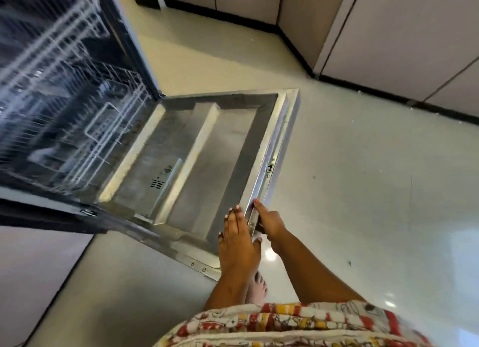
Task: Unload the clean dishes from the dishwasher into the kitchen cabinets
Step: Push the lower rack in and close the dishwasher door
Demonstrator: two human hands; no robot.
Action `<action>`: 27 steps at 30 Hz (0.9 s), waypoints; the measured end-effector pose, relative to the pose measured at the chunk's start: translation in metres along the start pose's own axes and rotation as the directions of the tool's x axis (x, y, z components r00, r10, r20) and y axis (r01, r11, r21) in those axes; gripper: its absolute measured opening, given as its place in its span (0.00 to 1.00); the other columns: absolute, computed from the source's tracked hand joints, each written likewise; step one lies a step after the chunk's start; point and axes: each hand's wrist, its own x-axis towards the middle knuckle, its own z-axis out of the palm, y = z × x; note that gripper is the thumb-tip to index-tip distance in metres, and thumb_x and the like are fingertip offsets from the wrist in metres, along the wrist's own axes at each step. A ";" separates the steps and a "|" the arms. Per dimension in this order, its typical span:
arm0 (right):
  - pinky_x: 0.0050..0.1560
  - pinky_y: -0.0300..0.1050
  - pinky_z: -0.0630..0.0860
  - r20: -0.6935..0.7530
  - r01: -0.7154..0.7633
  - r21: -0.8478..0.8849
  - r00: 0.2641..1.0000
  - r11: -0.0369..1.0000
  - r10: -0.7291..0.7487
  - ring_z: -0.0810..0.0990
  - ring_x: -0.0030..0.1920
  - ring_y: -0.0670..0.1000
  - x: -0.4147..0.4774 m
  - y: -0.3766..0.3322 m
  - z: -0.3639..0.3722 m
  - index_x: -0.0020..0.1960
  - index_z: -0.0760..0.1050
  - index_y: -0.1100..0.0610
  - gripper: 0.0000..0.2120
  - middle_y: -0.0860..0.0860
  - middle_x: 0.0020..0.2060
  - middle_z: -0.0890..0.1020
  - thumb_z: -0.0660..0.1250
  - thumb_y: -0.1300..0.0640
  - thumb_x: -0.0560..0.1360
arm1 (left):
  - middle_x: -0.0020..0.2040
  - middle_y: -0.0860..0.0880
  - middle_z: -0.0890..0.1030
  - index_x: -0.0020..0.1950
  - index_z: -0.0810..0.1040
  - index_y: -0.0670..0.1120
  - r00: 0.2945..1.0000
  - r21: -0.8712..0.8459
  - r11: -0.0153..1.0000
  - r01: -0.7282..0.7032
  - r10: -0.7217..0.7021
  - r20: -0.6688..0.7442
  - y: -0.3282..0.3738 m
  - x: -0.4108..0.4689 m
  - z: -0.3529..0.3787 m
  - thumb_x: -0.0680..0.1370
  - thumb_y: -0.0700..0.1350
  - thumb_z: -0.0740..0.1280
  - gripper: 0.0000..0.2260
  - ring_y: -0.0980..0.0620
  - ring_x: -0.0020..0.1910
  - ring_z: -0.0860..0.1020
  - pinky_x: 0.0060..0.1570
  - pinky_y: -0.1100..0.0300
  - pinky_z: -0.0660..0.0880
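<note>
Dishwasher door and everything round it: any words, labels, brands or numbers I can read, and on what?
None can be read in this view.
Dishwasher door: small dark marks beside the vent slots, too blurred to read.
Patterned cloth: printed figures, no legible letters.

The lowered door juts out before the wire racks (open floor to its right)
</note>
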 end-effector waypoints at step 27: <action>0.48 0.51 0.81 0.576 0.654 -0.750 0.572 -0.099 -0.584 0.81 0.49 0.54 -0.193 -0.303 0.199 0.54 0.78 0.55 0.34 0.51 0.51 0.82 0.66 0.28 0.64 | 0.76 0.47 0.61 0.75 0.61 0.45 0.762 0.546 0.813 0.200 0.221 -0.609 -0.137 -0.019 -0.386 0.63 0.74 0.58 0.48 0.49 0.76 0.56 0.71 0.37 0.46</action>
